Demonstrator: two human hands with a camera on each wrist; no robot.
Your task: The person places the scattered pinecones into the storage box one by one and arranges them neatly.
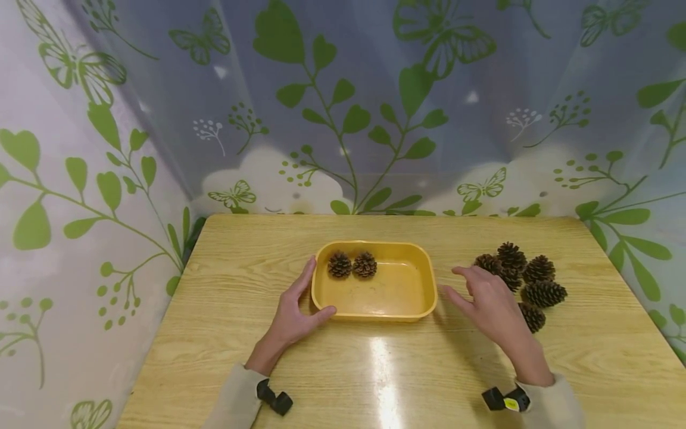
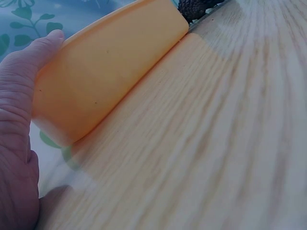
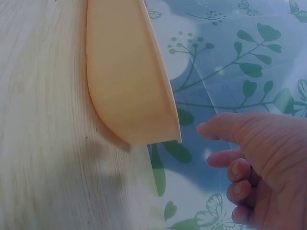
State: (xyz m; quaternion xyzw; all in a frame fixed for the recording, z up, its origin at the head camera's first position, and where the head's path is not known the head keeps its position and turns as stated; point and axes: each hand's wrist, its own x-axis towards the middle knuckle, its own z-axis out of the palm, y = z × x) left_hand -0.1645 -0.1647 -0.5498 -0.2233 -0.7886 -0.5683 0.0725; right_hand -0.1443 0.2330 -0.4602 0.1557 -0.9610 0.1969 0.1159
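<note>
A yellow plastic basin (image 1: 396, 293) stands on the wooden table. Two pine cones, one (image 1: 339, 265) at the left and another (image 1: 365, 265) beside it, lie in its far left part. My left hand (image 1: 293, 316) holds the basin's left end, thumb over the near rim and fingers along the left wall; the left wrist view hides most of those fingers. To the right, my right hand (image 1: 490, 302) hovers between the basin and a pile of pine cones (image 1: 539, 270). Its thumb and index finger are apart, the other fingers loosely curled, holding nothing in the right wrist view.
Several pine cones make up the pile at the table's right, partly covered by my right hand. The wooden table (image 1: 236, 256) ends at the back against a curtain (image 1: 343, 119) printed with leaves and butterflies. More printed cloth (image 1: 69, 208) hangs along the left side.
</note>
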